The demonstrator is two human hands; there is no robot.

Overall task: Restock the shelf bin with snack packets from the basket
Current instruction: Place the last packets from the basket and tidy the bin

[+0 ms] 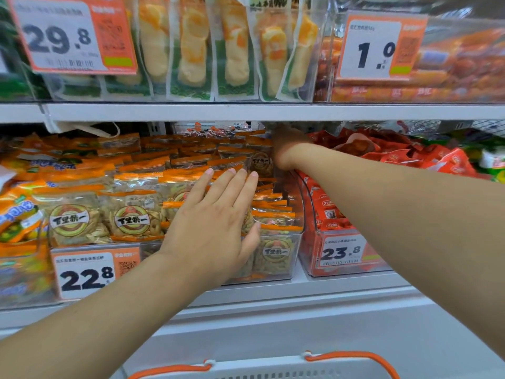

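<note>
A clear plastic shelf bin (pixel 300 236) on the middle shelf holds several orange-topped snack packets (pixel 131 218) with a round yellow logo. My left hand (pixel 216 222) lies flat on the packets at the bin's front right, fingers straight and spread. My right hand (pixel 287 150) reaches deep to the back of the same bin, just under the upper shelf board. Its fingers are hidden in shadow behind the wrist. One packet (pixel 261 163) stands upright right beside that hand. The grey basket (pixel 273 372) with orange handles shows only its rim at the bottom edge.
A neighbouring clear bin (pixel 308 266) on the right holds red packets, with a 23.8 price tag (pixel 341 251). A 22.8 tag (pixel 87 272) hangs on the front of the bin. The upper shelf board (pixel 246 112) sits low over the bins. Orange and blue packets fill the left.
</note>
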